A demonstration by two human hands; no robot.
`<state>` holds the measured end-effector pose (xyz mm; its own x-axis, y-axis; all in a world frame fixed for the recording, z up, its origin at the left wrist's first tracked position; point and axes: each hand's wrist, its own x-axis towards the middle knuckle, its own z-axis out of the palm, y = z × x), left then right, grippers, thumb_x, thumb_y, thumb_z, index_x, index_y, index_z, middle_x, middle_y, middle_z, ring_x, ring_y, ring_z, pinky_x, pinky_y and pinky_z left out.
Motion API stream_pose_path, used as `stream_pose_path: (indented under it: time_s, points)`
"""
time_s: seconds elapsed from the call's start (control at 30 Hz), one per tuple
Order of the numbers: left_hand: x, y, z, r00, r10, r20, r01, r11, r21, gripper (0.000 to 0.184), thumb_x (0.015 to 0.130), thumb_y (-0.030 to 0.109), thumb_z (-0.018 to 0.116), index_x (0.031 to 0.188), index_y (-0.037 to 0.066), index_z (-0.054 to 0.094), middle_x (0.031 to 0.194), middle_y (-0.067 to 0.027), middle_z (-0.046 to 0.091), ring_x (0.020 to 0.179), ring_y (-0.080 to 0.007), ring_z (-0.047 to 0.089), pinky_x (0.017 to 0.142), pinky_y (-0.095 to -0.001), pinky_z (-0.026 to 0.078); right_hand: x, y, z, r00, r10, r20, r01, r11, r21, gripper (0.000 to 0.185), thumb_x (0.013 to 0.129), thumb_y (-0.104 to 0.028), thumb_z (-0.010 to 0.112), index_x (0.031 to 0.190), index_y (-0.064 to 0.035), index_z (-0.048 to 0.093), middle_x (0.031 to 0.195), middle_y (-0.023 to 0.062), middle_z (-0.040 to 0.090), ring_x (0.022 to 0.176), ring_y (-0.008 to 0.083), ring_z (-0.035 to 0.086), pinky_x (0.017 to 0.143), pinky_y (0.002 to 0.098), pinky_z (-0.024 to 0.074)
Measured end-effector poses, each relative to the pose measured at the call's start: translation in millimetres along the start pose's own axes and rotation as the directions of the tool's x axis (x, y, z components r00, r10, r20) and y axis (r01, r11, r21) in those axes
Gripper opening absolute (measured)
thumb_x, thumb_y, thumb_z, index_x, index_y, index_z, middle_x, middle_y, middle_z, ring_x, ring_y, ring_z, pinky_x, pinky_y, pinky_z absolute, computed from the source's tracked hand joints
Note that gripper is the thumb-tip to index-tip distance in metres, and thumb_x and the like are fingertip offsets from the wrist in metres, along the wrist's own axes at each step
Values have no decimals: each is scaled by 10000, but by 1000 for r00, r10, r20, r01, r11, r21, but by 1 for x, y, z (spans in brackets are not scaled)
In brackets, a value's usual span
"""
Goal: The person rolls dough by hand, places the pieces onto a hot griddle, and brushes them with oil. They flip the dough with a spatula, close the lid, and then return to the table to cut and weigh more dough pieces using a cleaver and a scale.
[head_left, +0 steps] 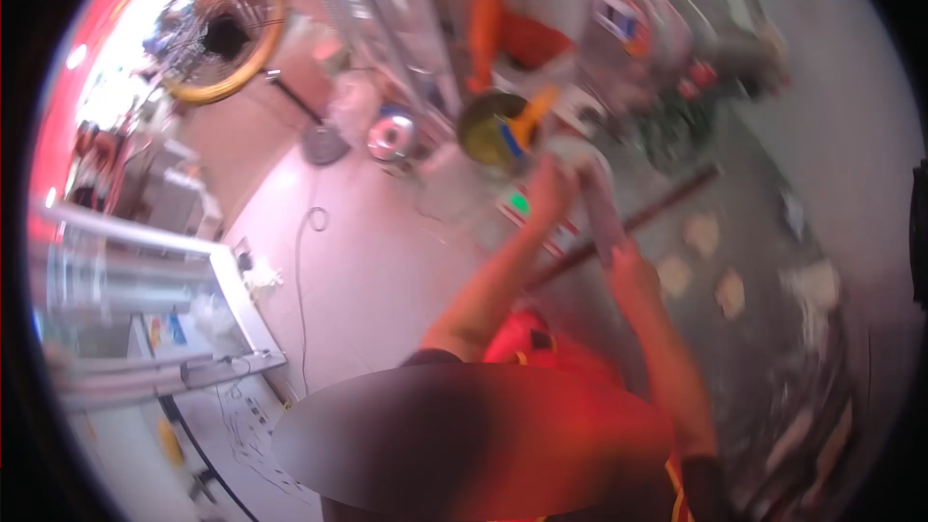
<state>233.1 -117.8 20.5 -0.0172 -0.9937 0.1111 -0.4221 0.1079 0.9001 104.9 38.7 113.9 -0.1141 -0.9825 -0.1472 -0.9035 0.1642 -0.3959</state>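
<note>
A long pale strip (601,205), blurred by motion, runs between my two hands over the grey counter; its material is not clear. My left hand (553,191) is closed around its upper part, near a whitish rounded end. Lower down, my right hand (633,278) is closed on the other end. Behind the strip a dark brown rod (667,201) lies slantwise on the counter. Several flat, pale, dough-like pieces (730,292) rest to the right of my right hand. A white and red packet with a green spot (520,203) is beside my left forearm.
A yellowish round bowl (478,130) with an orange and blue item stands beyond my left hand. Further back are a clear container (633,34) and a green bundle (677,130). A glass-sided case (135,290) is at left. A cable (304,300) lies on the floor.
</note>
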Motion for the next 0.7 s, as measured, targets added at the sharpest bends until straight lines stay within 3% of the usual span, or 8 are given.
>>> stream_pose_path:
  time_s: [0.07,0.13,0.23,0.3,0.4,0.5,0.6,0.7]
  points:
    - [3,-11,10,1000,29,9,-30,990,140,297,791,196,555,1030,20,537,911,-248,586,888,-412,580,797,-476,457,10,4,4,995,-82,56,87,991,-98,390,785,-213,655,1082,-6,510,942,232,620,872,417,600,749,485,489]
    - [3,-5,7,1000,3,20,-4,1000,31,336,722,176,603,1020,29,548,889,-238,597,882,-416,578,785,-484,457,19,-7,-7,1000,18,24,-19,999,35,257,896,-172,502,1056,27,477,889,277,609,883,446,585,742,503,464]
    - [14,-10,2,996,4,92,-6,1000,22,241,701,166,609,894,23,597,862,-210,620,843,-396,595,758,-454,469,34,-11,-12,997,29,73,-28,999,-18,225,932,-164,422,1034,33,461,882,302,600,883,468,570,731,522,440]
    - [6,20,-35,897,-80,435,116,992,-57,197,748,197,634,824,16,619,816,-175,638,728,-280,634,669,-361,507,41,-7,-6,999,2,54,-1,1000,-17,233,932,-172,428,1031,36,461,901,305,598,882,471,566,733,523,435]
    - [-32,42,-76,813,99,574,127,932,-340,242,810,237,620,902,12,615,849,-90,631,776,-170,620,693,-302,502,41,-12,-12,996,-33,88,30,999,39,261,935,-185,425,1064,40,463,947,308,595,917,464,565,747,516,435]
    - [-47,49,-126,835,-102,541,391,802,-452,311,862,277,594,1030,16,575,919,-42,605,851,-142,600,738,-292,495,40,-3,-17,994,-71,83,65,995,76,281,949,-201,406,1095,32,462,991,299,592,944,456,560,760,505,438]
    - [-53,23,-142,860,-171,481,450,699,-555,329,875,301,587,1091,59,529,977,-44,581,889,-144,590,777,-279,487,28,-7,-34,999,-23,34,18,992,124,284,957,-205,381,1096,27,466,1006,285,594,970,450,557,774,497,437]
    - [-51,-36,-118,843,-319,432,525,660,-538,309,887,342,583,1055,90,525,962,-45,582,867,-142,591,733,-273,503,3,-69,-85,969,245,33,-247,961,127,287,956,-211,384,1084,31,471,1018,281,590,968,445,560,785,487,433]
